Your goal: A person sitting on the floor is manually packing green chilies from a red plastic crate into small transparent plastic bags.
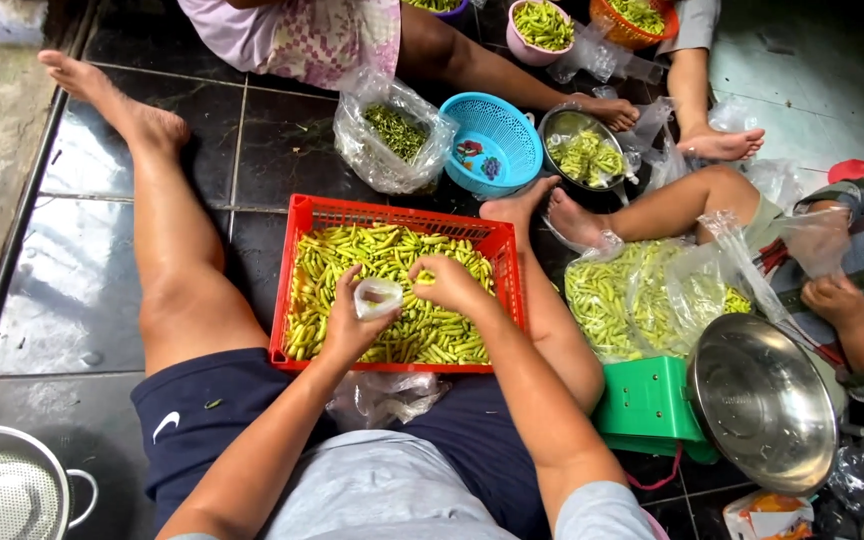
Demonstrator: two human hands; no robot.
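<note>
Seated on a dark tiled floor, a person's left hand (pixel 349 325) grasps a small clear plastic bag (pixel 378 296) over a red crate (pixel 308 213) of green chillies (pixel 392 255), while the right hand (pixel 449 283) pinches chillies just beside the bag's mouth.
</note>
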